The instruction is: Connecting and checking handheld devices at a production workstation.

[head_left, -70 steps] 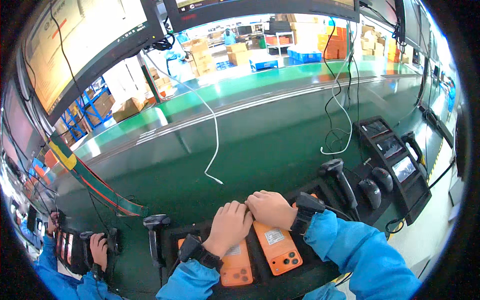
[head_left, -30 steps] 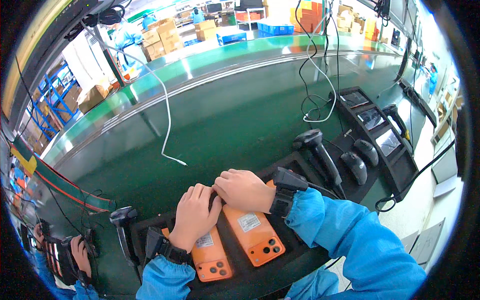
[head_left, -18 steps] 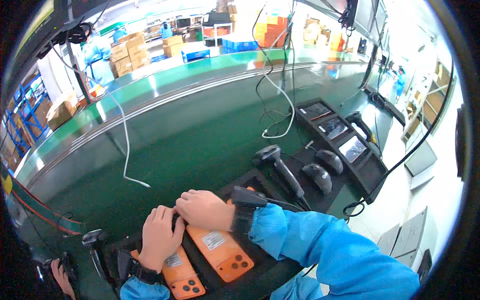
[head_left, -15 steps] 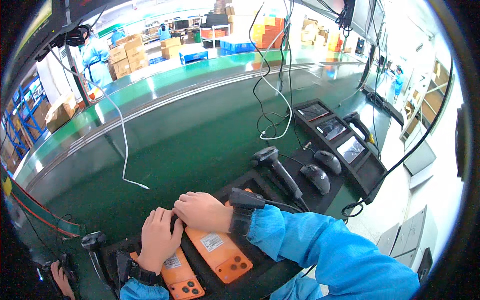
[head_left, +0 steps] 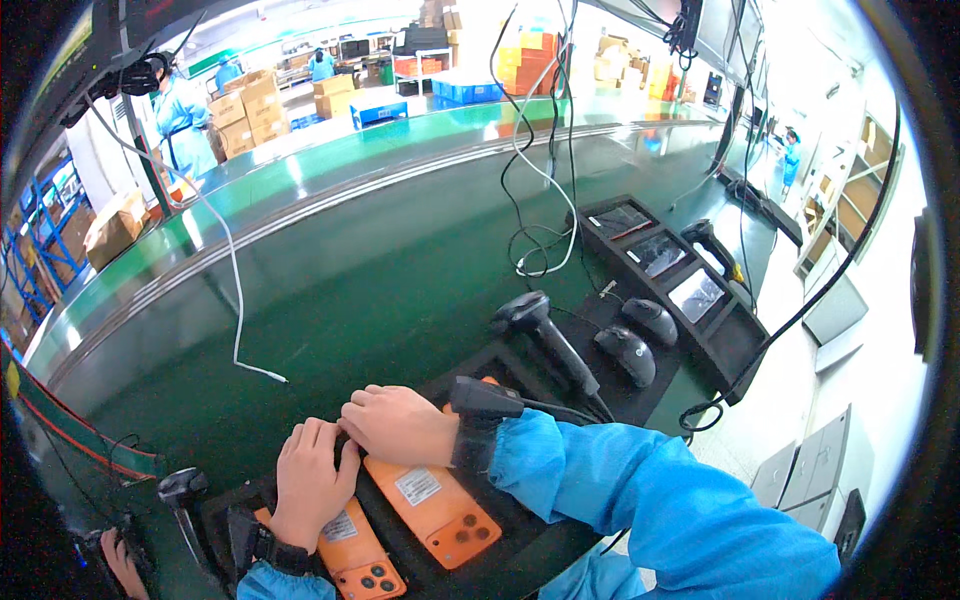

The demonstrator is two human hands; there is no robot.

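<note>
Two orange phones lie side by side, camera side up, on a black padded tray. My left hand [head_left: 315,485] rests over the far end of the left phone [head_left: 360,560], its fingers stretched out and the thumb a little apart. Over the far end of the right phone [head_left: 440,515] lies my right hand [head_left: 398,424], fingers bent and together. The right fingertips are hidden near my left thumb, so what they hold, if anything, does not show. Each phone's back carries a white label. Dark devices are strapped to both wrists.
Beyond my right wrist are a black handheld scanner [head_left: 548,340], two mice [head_left: 627,356] and a black tray [head_left: 735,345] with dark-screened devices. Another scanner [head_left: 185,505] stands at left. A white cable [head_left: 237,300] hangs over the green bench. A person's hand [head_left: 122,562] shows at lower left.
The whole view has shifted slightly, so the bench items sit a little further left. Both hands stay in the same place over the phones.
</note>
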